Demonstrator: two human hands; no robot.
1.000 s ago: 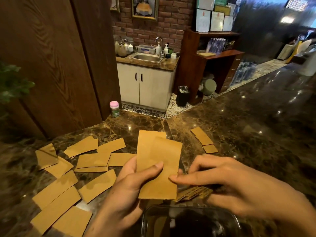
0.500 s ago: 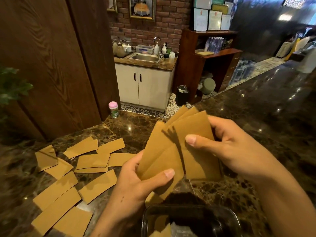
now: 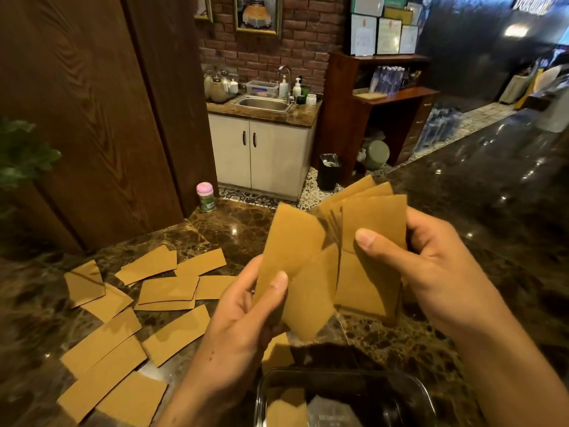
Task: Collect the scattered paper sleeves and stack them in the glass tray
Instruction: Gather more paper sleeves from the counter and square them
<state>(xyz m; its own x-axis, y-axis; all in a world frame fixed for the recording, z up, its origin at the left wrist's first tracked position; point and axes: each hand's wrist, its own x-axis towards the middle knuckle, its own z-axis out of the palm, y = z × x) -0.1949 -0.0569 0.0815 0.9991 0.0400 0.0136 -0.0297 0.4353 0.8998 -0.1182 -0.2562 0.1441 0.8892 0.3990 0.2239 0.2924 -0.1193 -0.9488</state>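
Observation:
Both hands hold a fan of flat brown paper sleeves (image 3: pixel 311 288) above the dark marble counter. My left hand (image 3: pixel 243 322) pinches the left sleeves with its thumb on top. My right hand (image 3: pixel 431 272) grips the right sleeves, thumb pressed on the front one. Directly below, at the bottom edge of the view, sits the glass tray (image 3: pixel 425 399); brown shows through its glass. Several more sleeves (image 3: pixel 166 288) lie scattered on the counter to the left, some overlapping.
A small jar with a pink lid (image 3: pixel 205 197) stands at the counter's far edge by the wooden wall. The marble counter (image 3: pixel 492 211) stretches away to the right. A green plant (image 3: pixel 21 155) sits at the far left.
My right hand picked up the sleeves that lay at the right of the counter and brought them up to those in my left hand. Both hands have risen slightly, sleeves fanned.

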